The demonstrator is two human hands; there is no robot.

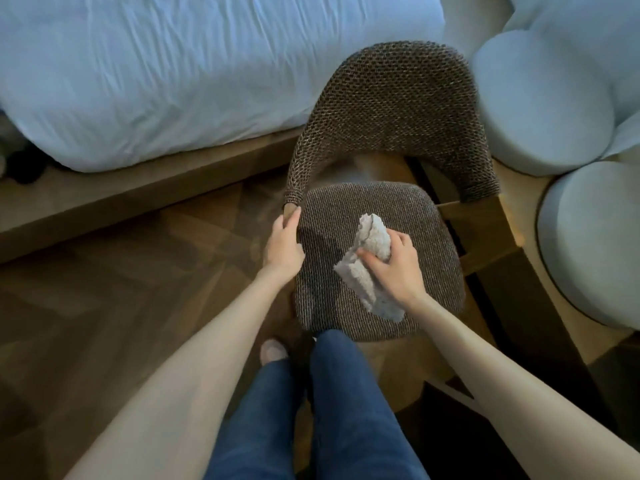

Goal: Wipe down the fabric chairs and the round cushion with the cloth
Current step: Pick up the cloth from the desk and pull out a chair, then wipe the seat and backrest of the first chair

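risks, biggest first. the brown woven-fabric chair with a curved backrest (391, 109) stands on a smooth dark wooden herringbone floor (121, 289); a hard sideways wipe could slide or twist it. probably why the left hand (284, 247) is closed around the front end of the backrest frame, at the seat's left edge. if that grip loosens mid-stroke, the chair likely skates toward the bed. next: the coarse weave of the square seat pad (346, 306) may snag the cloth's loops and drag it out of the fingers. smaller: the loose tail of the cloth trails toward the seat's front edge and could fold under, so part of the stroke cleans nothing.

the pale grey fluffy folded cloth (370, 268) lies on the middle of the seat, the right hand (398, 268) pressed on top, thumb and fingers closed on its upper half.

room, large to small: a bed with a rumpled white duvet (173, 71) on a low wooden base fills the upper left, just beside the chair. at right a light wooden counter (512, 209), near the chair's right side. two pale round cushioned forms (540, 109) and (595, 244) at right; which is the task's round cushion i cannot tell. neither is touched. backrest looks not yet wiped, a judgement only. blue jeans and one foot below.
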